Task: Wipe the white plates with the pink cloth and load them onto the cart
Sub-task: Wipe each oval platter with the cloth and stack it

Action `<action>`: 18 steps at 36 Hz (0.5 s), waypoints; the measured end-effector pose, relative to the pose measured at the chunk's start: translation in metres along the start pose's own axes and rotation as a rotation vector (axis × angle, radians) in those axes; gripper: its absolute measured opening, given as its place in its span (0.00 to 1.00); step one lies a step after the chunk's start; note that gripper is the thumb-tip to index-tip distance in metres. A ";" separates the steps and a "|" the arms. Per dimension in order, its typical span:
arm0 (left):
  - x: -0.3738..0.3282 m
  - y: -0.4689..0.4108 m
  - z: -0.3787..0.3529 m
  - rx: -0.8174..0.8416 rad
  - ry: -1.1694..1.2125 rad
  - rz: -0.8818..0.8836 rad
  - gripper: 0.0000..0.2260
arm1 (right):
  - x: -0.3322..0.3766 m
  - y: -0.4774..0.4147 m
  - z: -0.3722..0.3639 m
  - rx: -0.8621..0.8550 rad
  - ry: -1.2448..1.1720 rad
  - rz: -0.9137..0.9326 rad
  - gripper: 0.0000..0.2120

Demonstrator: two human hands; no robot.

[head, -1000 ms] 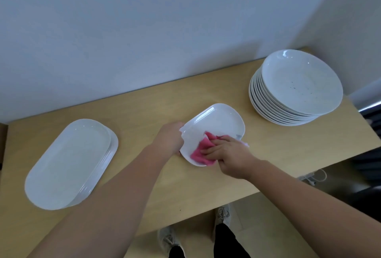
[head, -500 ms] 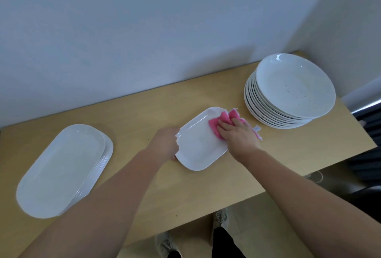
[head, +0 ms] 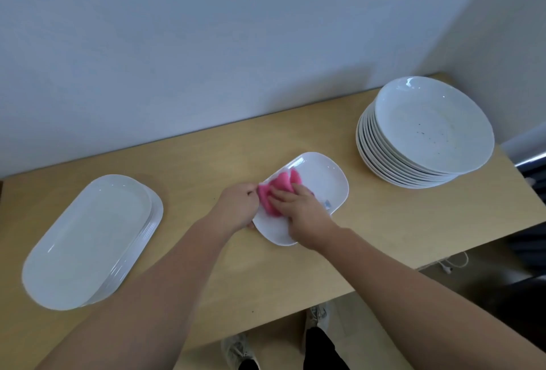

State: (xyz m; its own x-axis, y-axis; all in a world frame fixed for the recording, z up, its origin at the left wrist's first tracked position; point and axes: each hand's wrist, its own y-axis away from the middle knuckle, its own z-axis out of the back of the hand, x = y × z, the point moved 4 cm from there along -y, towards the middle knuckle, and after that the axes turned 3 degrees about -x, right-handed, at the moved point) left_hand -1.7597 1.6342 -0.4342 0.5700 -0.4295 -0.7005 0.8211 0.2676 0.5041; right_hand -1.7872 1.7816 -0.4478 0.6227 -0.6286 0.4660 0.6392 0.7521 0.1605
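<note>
Wiping stroke, mid-counter. The pink cloth (head: 279,188) now lies bunched on the left half of the small plate (head: 322,183), just beside the left hand (head: 237,207). Half a second ago it lay at the plate's right end, so the stroke has reversed and the wiping appears to be well under way. The right hand (head: 301,210) presses the cloth down with its fingers laid fairly flat. The left hand, fingers curled, grips the plate's left rim as before and steadies it on the counter (head: 206,160).

A stack of round plates (head: 428,127) fills the right rear corner, its top plate speckled with dark specks. A stack of oval platters (head: 85,239) lies at the left end. Both stand well apart from the plate being wiped, and nothing hinders the stroke. No cart can be identified, so loading is judged not yet begun.
</note>
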 end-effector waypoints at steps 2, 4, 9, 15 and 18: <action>0.001 -0.001 0.001 -0.022 0.018 0.021 0.19 | 0.013 0.007 -0.007 0.032 0.005 0.071 0.27; 0.002 -0.002 0.003 -0.048 0.011 0.030 0.20 | 0.018 0.013 -0.006 0.020 0.004 0.131 0.27; 0.004 0.004 0.002 -0.006 -0.009 -0.033 0.19 | 0.014 0.021 0.006 0.095 0.005 0.209 0.23; 0.009 0.007 0.000 -0.034 0.034 -0.022 0.13 | -0.004 0.042 0.038 -0.045 -0.365 0.019 0.23; 0.012 0.013 0.000 -0.058 0.035 -0.010 0.13 | -0.016 0.049 0.057 -0.151 -0.876 -0.274 0.22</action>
State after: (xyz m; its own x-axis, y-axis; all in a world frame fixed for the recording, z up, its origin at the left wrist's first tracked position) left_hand -1.7417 1.6325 -0.4361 0.5615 -0.4024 -0.7231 0.8266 0.3131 0.4676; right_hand -1.7914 1.8394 -0.3982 -0.0820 -0.3607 0.9291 0.8041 0.5268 0.2755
